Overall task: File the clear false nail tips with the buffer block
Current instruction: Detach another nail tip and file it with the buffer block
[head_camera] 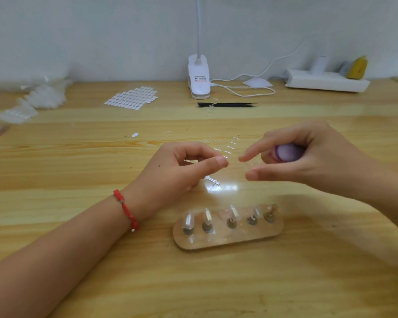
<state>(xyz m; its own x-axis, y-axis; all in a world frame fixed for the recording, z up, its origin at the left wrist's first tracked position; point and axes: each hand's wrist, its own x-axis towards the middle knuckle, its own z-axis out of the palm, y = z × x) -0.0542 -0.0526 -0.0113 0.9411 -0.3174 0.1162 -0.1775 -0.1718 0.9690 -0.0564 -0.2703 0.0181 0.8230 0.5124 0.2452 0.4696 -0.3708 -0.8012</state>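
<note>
Head view: the left hand [189, 166] hovers over the wooden table [78, 157] with its fingers curled in and the thumb laid along the forefinger. It appears to pinch one end of a strip of clear nail tips [230, 149], which runs up and away from the thumb. The strip is see-through and blurred, so the exact contact is hard to read.

The right hand [319, 161] is just beside it. Its middle and ring fingers are wrapped round the purple buffer block [287, 153], and its forefinger and thumb are stretched out, apart, toward the strip and not yet touching it. A loose clear piece [212, 180] lies on the table under the left hand. Nearer the camera sits a wooden stand [228, 245] with five pegs, some carrying clear tips. A clip lamp [199, 76] and black tweezers [228, 104] lie well beyond.

The tips are probably very light, thin, springy plastic, smooth and slippery, likely to flick away or bend under pressure. Each one is best pinched by its sides or its stem close to the edge being filed. The block looks soft and light, so a side grip that leaves one flat face free should do.
</note>
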